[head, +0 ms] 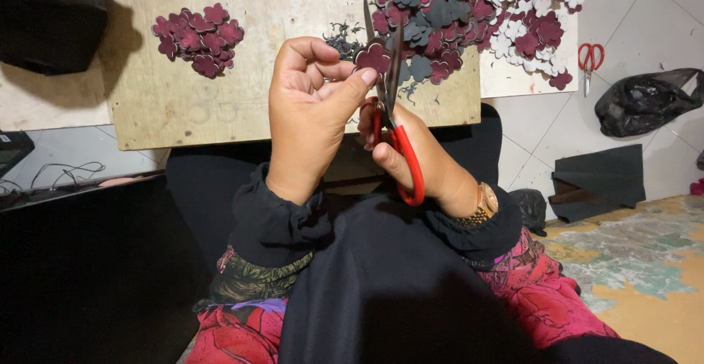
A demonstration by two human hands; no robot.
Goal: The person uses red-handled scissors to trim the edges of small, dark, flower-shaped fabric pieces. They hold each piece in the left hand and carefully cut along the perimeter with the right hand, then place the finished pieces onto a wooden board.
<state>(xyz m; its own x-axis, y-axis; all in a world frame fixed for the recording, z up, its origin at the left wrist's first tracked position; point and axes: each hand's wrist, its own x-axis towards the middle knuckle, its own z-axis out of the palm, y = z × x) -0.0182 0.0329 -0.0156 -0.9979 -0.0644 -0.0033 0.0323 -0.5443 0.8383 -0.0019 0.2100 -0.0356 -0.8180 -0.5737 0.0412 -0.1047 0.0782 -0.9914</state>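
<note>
Left hand [312, 111], centre of frame, pinching a small dark red flower cutout [373, 57] between thumb and forefinger, other fingers curled in. Cutout just above centre, at the blades of the scissors [394, 118]. Right hand [414, 155] just right of centre, gripping the red-handled scissors, fingers through the loops; blades pointing up toward the top of frame, slightly parted around the cutout edge. Gold wristwatch [485, 203] on right wrist, black cuffs on both sleeves.

Wooden board [183, 107] across upper middle of frame, lying on pale floor tiles [653, 12]. Small heap of dark red flower cutouts [198, 38] on board at upper left. Big mixed pile of cutouts [469, 12], dark red, grey and white, top centre to upper right, spilling over board edge. Tiny dark scraps [341, 41] on board just left of the blades.

Second pair of scissors [589, 60], red handles, on tiles at upper right, well apart from the hands. Black plastic bag [645, 100] at right edge, near them. Dark folded sheets [598, 177] on floor at mid right. Another black bag [48, 16] in top left corner. Cables [66, 170] at left edge. Lap in black cloth with red patterned fabric [543, 291] lower right and lower left of frame.
</note>
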